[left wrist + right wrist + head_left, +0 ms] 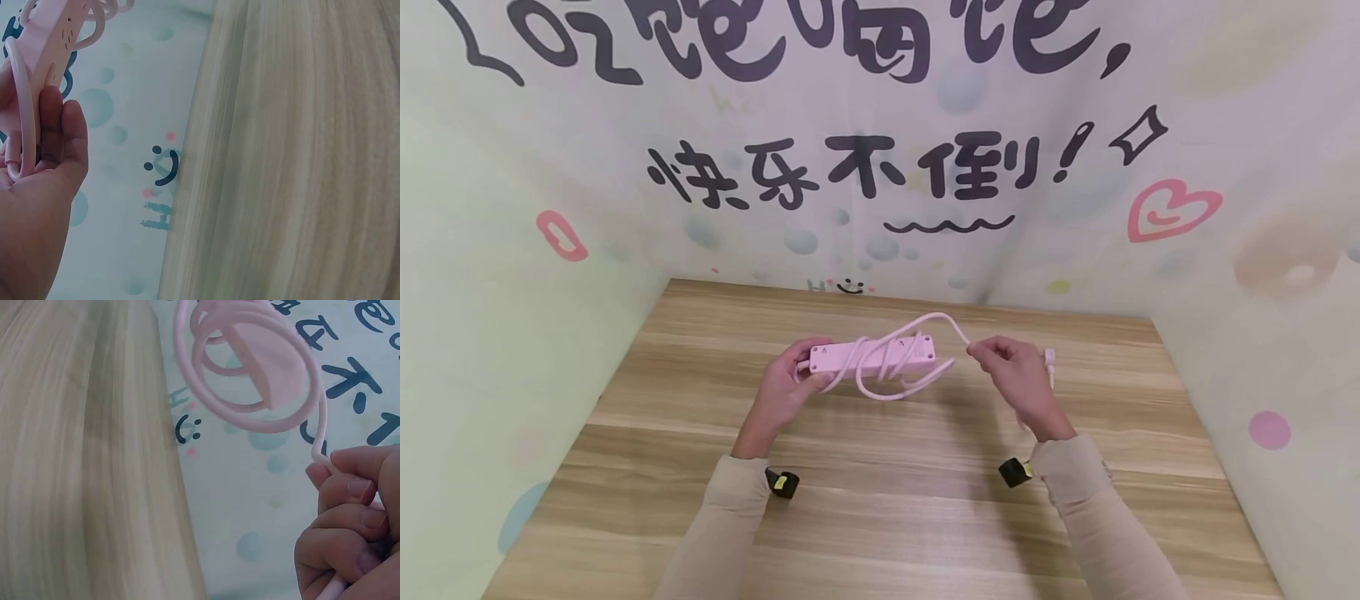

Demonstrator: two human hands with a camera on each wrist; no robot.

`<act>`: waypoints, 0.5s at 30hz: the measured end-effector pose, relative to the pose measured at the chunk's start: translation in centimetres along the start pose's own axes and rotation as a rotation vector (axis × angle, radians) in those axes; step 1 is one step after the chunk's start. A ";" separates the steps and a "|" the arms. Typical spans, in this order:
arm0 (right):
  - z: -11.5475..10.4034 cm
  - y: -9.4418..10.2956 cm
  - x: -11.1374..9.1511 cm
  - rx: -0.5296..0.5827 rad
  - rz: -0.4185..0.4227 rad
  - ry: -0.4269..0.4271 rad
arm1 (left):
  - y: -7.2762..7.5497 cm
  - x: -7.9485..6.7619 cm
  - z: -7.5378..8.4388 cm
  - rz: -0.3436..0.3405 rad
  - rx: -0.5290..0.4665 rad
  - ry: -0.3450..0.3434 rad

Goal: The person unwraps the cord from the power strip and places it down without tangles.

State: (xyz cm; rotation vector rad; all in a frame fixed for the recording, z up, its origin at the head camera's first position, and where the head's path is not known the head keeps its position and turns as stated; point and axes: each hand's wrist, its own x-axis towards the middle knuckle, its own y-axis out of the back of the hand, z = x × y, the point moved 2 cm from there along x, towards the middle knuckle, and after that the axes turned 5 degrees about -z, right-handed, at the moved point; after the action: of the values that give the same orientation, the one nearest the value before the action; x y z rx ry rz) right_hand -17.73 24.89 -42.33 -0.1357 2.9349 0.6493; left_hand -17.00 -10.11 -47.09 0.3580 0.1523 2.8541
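Observation:
A pink power strip (872, 356) is held up over the table, its cord (880, 396) looped loosely around it several times. My left hand (786, 387) grips the strip's left end, with fingers and thumb around the body where the cord comes out. To the right, my right hand (1018, 379) pinches the cord's free length between thumb and fingers. In the right wrist view the other fingers (344, 544) curl over the cord, which comes out below them. The plug (1049, 358) hangs on a short piece of cord beyond the right hand.
The wood-grain table (865, 533) reaches back to a white printed wall hanging (865, 250) with dark lettering. Similar hangings stand along the left and right sides. A small black camera (784, 485) sits at the left wrist, another black camera (1015, 472) at the right.

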 end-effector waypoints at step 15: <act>-2.8 1.9 -2.8 -0.107 -0.018 0.094 | 0.3 0.2 0.2 0.045 0.028 0.058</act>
State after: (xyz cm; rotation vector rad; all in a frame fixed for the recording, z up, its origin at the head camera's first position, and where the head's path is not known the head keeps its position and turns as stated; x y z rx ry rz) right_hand -15.50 25.58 -38.63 -0.2092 2.9841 0.8194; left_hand -17.24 -10.32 -46.78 0.2876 0.1972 2.9113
